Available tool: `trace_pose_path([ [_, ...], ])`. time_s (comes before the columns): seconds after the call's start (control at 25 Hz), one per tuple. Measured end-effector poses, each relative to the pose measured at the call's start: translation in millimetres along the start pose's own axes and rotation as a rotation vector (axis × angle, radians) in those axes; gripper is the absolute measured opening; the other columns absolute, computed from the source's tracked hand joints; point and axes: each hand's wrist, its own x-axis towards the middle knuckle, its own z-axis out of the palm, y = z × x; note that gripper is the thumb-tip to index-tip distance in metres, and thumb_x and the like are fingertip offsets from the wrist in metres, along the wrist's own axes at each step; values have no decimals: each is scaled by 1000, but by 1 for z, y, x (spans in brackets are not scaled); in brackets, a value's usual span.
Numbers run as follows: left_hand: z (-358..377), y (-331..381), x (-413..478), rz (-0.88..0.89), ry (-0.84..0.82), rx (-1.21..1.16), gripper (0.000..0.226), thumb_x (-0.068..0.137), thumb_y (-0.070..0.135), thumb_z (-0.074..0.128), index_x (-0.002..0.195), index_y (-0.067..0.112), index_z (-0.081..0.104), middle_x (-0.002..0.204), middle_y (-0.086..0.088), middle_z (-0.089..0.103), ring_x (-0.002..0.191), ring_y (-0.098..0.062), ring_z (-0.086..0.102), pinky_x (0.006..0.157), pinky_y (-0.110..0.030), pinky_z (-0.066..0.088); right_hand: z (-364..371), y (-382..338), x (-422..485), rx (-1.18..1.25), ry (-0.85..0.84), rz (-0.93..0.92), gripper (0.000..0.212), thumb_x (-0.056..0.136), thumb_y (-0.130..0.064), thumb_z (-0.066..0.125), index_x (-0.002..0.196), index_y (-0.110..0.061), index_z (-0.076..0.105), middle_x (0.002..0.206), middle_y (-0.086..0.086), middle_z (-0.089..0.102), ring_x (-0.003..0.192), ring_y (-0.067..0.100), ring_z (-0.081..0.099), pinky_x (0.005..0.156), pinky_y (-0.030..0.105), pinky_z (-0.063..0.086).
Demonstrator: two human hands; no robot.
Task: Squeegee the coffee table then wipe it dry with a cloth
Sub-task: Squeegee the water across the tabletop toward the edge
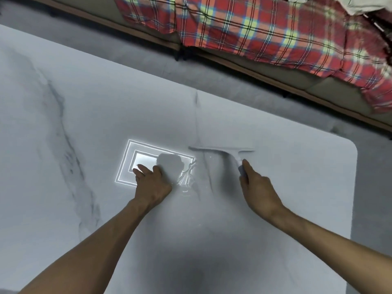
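Observation:
A glossy white marble-look coffee table (84, 115) fills most of the view. My right hand (257, 187) grips the handle of a white squeegee (224, 151), whose blade lies flat on the tabletop right of centre. My left hand (152, 181) rests on the table with its fingers spread over a bright ceiling-light reflection. A small streaky puddle of water (187, 177) glistens on the surface between my two hands. No cloth is in view.
A low sofa (331, 90) runs along the far side, draped with a red plaid blanket (265, 32). Grey carpet (212, 71) lies between sofa and table. The table's rounded corner (352, 149) is at the right.

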Motion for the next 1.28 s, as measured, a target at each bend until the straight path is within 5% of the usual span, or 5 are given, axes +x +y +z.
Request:
trace_pose_path([
  [0.28, 1, -14, 6, 38, -56, 35, 50, 83, 14, 43, 128, -7, 40, 147, -36, 23, 142, -56, 2, 118, -53, 14, -52, -27, 121, 438, 195, 273, 27, 92, -4, 30, 109, -24, 32, 106, 12, 47, 66, 26, 51, 42, 28, 37],
  [0.52, 2, -27, -1, 93, -16, 44, 40, 86, 13, 49, 122, -6, 47, 143, -29, 34, 142, -48, 16, 117, -50, 20, 12, -23, 49, 155, 113, 166, 56, 98, -14, 31, 152, -20, 18, 127, 17, 53, 92, 43, 62, 51, 42, 55],
  [0.68, -3, -48, -24, 194, 65, -26, 19, 77, 1, 45, 95, 1, 51, 92, -15, 40, 107, -39, 46, 84, -41, 44, 39, -18, -24, 84, -118, 115, 57, 101, -24, 28, 154, -29, 9, 122, 17, 57, 96, 36, 61, 74, 45, 56],
  [0.96, 15, -108, -64, 160, 176, 54, 39, 79, -7, 39, 116, -1, 52, 111, -20, 50, 113, -39, 47, 88, -37, 42, -15, -48, 50, 117, 124, 74, 40, 100, -18, 32, 140, -12, 33, 117, 18, 57, 82, 36, 58, 47, 33, 48],
  [1.28, 23, -134, -89, 133, 147, 21, 23, 77, -7, 44, 93, 8, 42, 119, -23, 47, 103, -40, 52, 67, -32, 28, 40, -61, 43, 29, 81, -15, 52, 97, -12, 31, 148, -15, 22, 121, 20, 56, 92, 42, 59, 65, 51, 57],
])
